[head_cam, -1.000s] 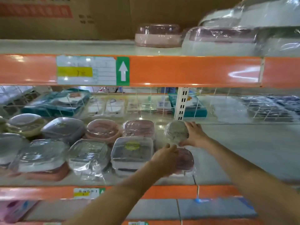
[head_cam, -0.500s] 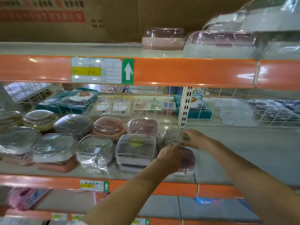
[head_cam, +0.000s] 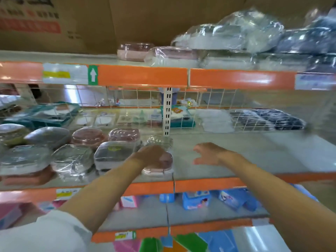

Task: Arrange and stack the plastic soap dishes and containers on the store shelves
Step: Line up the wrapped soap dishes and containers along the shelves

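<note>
On the middle shelf point(head_cam: 236, 160), wrapped soap dishes crowd the left half in two blurred rows, too smeared to count. The left hand point(head_cam: 151, 155) rests on a pink soap dish point(head_cam: 161, 164) at the front edge, its fingers hidden; a clear soap dish point(head_cam: 160, 140) sits just behind. The right hand point(head_cam: 209, 154) hovers beside them, fingers spread, holding nothing. A white upright point(head_cam: 167, 113) stands behind

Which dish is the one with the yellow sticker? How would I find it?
Look at the middle shelf, front row. Just left of the left hand sits a grey-lidded square dish. Only it has a yellow sticker on its lid; its neighbours have none.
</note>
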The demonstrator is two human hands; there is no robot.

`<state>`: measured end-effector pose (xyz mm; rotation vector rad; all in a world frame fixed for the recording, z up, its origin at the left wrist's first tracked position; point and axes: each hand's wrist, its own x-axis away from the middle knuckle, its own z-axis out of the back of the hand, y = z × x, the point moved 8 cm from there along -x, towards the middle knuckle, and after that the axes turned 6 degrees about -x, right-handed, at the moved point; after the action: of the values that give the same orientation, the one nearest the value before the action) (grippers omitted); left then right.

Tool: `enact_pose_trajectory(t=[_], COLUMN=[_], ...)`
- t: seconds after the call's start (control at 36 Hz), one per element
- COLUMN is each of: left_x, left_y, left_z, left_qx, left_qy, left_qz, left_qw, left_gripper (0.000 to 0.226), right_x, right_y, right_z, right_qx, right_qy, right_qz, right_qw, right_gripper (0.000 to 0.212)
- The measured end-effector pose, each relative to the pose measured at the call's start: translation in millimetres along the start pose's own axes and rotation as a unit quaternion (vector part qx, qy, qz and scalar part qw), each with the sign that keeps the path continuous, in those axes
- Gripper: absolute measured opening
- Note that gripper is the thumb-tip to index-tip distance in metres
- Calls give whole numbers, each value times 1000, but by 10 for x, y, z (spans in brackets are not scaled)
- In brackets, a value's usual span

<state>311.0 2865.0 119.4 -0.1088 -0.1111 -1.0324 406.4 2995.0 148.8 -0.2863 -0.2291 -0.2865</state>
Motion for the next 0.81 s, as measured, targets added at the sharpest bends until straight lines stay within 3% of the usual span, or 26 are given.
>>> enact_pose_trajectory(t=[0.06,0.14,0.25,0.56,0.81], left_x=[74,245,410,1091,1159], left_y=[111,295,504,997,327], left_z=[120,380,869,2314,3063], left_qx=[-12,11,17,15,37], left_qy=[-17,-30,35,276,400], left_qz=[3,20,-3,-119,-30], left_qw=[1000,999,999,954,916], left_gripper=[57,37,44,15,17], right_x=[189,465,797,1618,1693], right_y=[33,21,-48,-512,-853], right_z=[39,141,337,1345,2132], right_qx=[-2,-4,-21,-53,-29], right_qy=[0,17,43,173,247], right_qz=[-7,7,29,133,173], right_qw=[1000,1000,998,974,953], right_gripper=[61,58,57,47,46])
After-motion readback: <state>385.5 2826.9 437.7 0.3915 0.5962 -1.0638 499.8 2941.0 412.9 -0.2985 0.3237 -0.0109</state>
